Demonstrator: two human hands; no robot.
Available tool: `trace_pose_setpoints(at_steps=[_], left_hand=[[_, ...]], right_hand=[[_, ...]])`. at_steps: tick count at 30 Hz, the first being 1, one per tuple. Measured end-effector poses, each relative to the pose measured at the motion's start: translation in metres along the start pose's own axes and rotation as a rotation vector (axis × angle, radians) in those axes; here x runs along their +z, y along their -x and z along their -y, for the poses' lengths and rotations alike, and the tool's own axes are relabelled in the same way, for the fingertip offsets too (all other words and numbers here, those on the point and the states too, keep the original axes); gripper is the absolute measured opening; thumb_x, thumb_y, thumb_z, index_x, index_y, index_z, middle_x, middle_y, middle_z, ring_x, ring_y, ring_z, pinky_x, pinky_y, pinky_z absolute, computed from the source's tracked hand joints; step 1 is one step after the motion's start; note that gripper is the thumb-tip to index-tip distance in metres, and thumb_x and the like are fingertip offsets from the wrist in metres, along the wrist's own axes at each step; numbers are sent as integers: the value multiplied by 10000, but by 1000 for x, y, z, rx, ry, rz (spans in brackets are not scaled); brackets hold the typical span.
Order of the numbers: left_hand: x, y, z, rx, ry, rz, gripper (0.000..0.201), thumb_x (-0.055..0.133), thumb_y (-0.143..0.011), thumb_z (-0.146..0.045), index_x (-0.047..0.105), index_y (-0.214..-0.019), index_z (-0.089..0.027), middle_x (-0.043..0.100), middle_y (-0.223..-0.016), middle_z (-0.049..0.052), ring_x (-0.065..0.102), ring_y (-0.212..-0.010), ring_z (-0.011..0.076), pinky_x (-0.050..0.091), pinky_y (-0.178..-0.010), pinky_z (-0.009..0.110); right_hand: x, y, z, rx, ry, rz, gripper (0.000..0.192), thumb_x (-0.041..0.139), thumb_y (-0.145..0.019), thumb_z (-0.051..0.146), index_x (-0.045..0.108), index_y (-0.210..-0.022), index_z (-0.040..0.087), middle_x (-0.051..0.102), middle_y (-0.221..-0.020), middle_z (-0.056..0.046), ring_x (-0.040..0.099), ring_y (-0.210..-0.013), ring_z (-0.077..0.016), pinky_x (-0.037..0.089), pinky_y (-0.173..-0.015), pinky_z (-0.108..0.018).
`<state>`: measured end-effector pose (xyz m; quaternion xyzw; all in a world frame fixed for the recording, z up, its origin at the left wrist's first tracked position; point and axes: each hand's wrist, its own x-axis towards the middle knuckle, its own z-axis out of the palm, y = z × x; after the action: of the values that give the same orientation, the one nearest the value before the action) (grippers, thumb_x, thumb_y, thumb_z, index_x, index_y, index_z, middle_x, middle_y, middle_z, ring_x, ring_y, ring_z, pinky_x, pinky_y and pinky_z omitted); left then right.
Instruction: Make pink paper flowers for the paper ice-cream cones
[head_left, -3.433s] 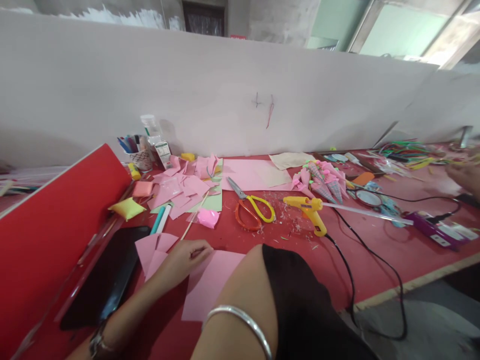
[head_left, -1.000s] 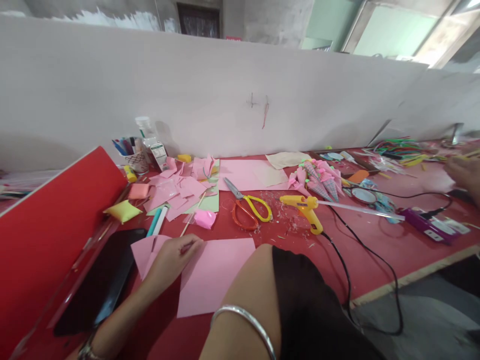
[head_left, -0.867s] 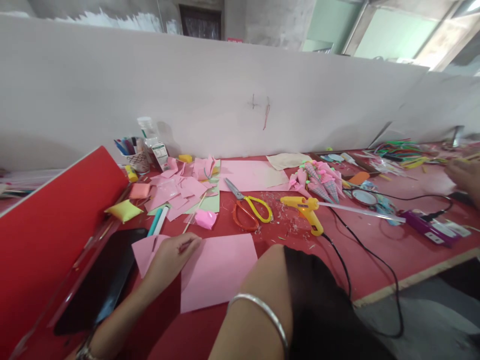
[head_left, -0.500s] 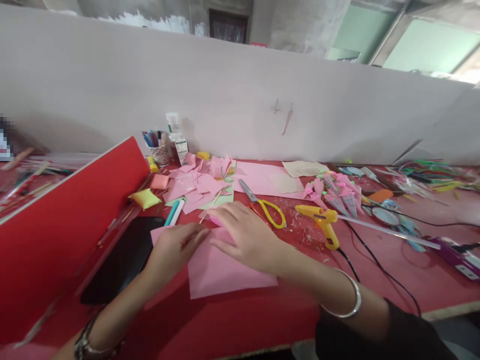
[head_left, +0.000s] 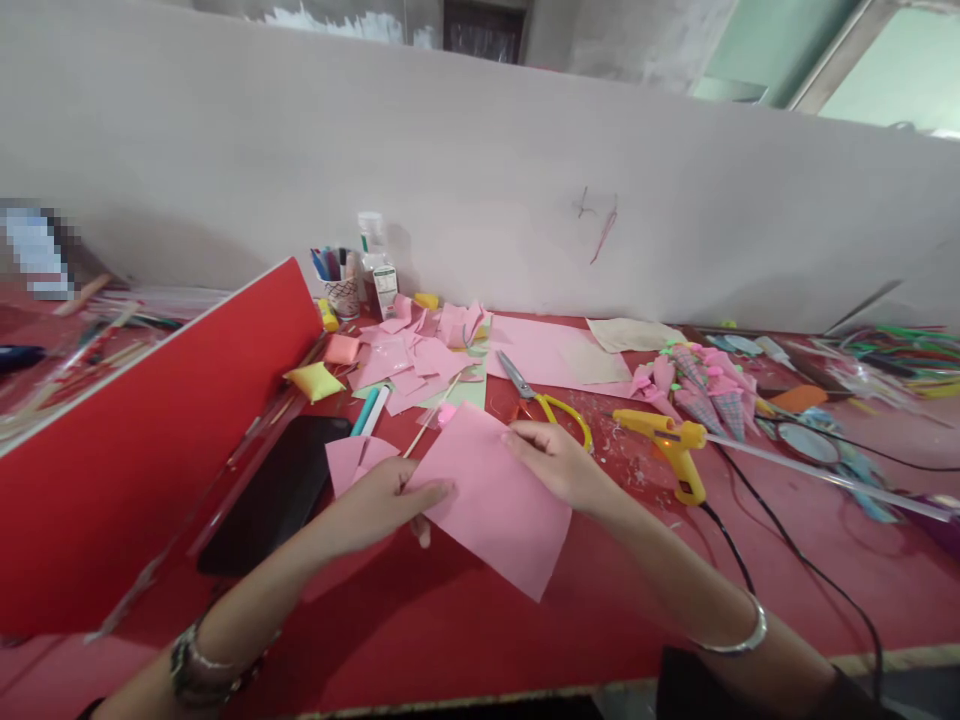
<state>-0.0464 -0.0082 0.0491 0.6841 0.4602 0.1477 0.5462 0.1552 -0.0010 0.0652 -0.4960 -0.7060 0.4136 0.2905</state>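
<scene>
Both hands lift one pink sheet (head_left: 491,495) just above the red table (head_left: 465,640), near its front edge. The left hand (head_left: 382,500) pinches the sheet's left corner; the right hand (head_left: 559,462) pinches its far edge. Gripping lightly and keeping the paper taut should avoid creases. Nearby lie one scissors (head_left: 544,395) and one glue gun (head_left: 664,440).

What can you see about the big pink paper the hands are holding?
The pink paper sheet is plain, thin and four-cornered, turned so its corners point like a diamond. It sits low over the red table, one corner lifted. The left hand pinches its left edge and the right hand grips its upper right edge. It has no folds or marks that show.
</scene>
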Motion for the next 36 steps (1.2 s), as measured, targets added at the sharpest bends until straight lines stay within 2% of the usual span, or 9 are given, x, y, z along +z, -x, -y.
trace_pose_setpoints(at_steps=[4, 10, 13, 18, 20, 23, 29, 33, 36], left_hand=[[4, -3, -1, -61, 68, 49, 327, 479, -735, -394, 449, -498, -171, 574, -424, -35, 554, -466, 106, 390, -521, 205], [-3, -2, 2, -145, 299, 336, 193, 531, -711, -331, 568, -654, -150, 632, -537, -18, 584, -496, 107, 408, -469, 197], [-9, -3, 4, -143, 405, 389, 159, 562, -691, -308, 587, -734, -158, 662, -690, -5, 597, -538, 97, 399, -447, 183], [-10, -7, 6, -162, 468, 346, 149, 587, -626, -274, 563, -720, -161, 634, -677, -16, 603, -582, 111, 379, -427, 171], [-6, -6, 4, -163, 385, 342, 107, 551, -635, -264, 540, -635, -157, 593, -561, -32, 578, -533, 105, 387, -450, 179], [0, -3, 1, -123, 176, 306, 214, 455, -705, -310, 496, -552, -165, 470, -410, -54, 506, -460, 96, 389, -495, 197], [6, 3, -3, 59, -148, -65, 359, 385, -737, -440, 317, -492, -187, 161, -461, -73, 173, -408, 60, 139, -371, 212], [5, 4, -3, 224, -191, 18, 403, 373, -765, -416, 189, -491, -185, 144, -485, -65, 152, -435, 61, 127, -395, 224], [6, 4, -2, 263, -245, 51, 395, 323, -799, -409, 212, -494, -183, 180, -486, -59, 186, -439, 66, 145, -407, 226]], right_hand=[[6, -1, -1, -5, 38, -19, 297, 365, -801, 364, 331, -574, 175, 269, -556, 48, 283, -503, -66, 234, -456, -203], [15, -5, 1, -54, 124, -21, 340, 375, -811, 324, 221, -541, 186, 206, -521, 59, 218, -473, -55, 187, -444, -208], [17, -7, 1, -93, 150, -42, 348, 375, -820, 320, 215, -543, 185, 206, -518, 61, 221, -470, -53, 187, -447, -208], [17, -7, 0, -132, 202, -90, 342, 371, -829, 308, 235, -542, 182, 231, -510, 60, 243, -471, -52, 189, -448, -204], [17, -6, 0, -143, 207, -56, 339, 369, -831, 309, 243, -542, 182, 234, -506, 61, 244, -464, -51, 188, -443, -202], [19, -5, 2, -193, 220, 33, 334, 370, -833, 313, 279, -542, 177, 258, -505, 61, 250, -463, -50, 196, -451, -202], [20, -4, 8, -260, 183, 253, 331, 391, -837, 326, 397, -553, 157, 331, -512, 58, 300, -488, -50, 237, -480, -188], [20, -3, 8, -294, 199, 403, 317, 386, -847, 296, 408, -564, 155, 347, -508, 62, 318, -471, -41, 244, -485, -179], [21, -3, 8, -328, 260, 480, 305, 394, -847, 257, 376, -559, 158, 310, -494, 71, 297, -449, -36, 234, -487, -178]])
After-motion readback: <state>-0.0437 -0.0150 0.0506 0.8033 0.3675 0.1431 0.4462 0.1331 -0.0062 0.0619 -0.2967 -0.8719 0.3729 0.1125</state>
